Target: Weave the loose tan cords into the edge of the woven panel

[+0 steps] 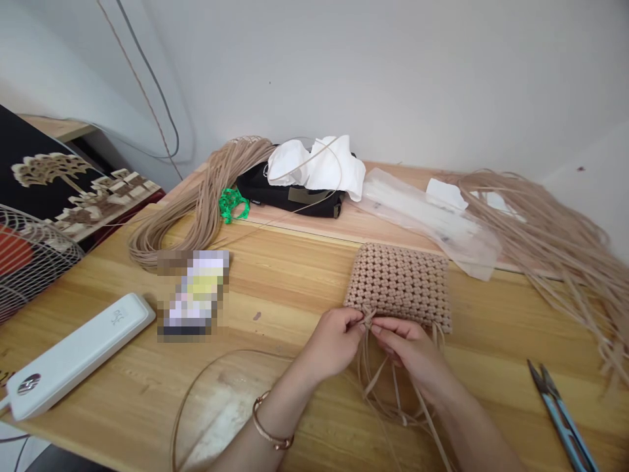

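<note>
No text can be read: the white power bank (78,354) bears only a faint, illegible mark.

Home craft corner: a wooden table (295,275) against a white wall (393,65), bearing a woven panel (398,282) mid-table, coiled cord (206,190) at its back left, scissors (560,413) front right.

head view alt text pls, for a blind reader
The left hand and right hand pinch tan strands at the near edge of a woven panel lying on a wooden table. Scissors lie at the right, a white power bank at the left.
</note>
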The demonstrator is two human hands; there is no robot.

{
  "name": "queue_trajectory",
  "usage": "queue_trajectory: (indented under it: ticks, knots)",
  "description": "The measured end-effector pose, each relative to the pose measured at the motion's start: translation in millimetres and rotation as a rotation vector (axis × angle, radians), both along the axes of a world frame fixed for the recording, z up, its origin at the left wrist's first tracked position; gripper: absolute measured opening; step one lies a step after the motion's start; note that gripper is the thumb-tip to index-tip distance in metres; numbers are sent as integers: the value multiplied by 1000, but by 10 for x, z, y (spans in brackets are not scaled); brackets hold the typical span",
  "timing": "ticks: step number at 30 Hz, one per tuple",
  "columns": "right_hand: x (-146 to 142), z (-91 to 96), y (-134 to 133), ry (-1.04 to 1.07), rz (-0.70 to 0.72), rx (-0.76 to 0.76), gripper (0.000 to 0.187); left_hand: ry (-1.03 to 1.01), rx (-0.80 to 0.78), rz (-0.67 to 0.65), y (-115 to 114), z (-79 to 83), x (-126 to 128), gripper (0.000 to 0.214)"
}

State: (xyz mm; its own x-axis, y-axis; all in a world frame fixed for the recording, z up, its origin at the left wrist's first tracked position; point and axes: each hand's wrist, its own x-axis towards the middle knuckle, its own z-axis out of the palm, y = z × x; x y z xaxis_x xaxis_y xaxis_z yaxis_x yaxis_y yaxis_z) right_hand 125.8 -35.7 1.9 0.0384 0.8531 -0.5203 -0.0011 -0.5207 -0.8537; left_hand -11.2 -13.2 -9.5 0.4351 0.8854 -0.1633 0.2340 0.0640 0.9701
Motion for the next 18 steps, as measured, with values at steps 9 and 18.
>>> queue_trajectory:
  ticks: [9,18]
  knots:
    - [65,20,-30,-13,62,57,26,-276,-262,49,-7,-69,26,20]
    - [81,-4,-62,-64,93,101,26,-295,-295,20,-13,-42,25,25]
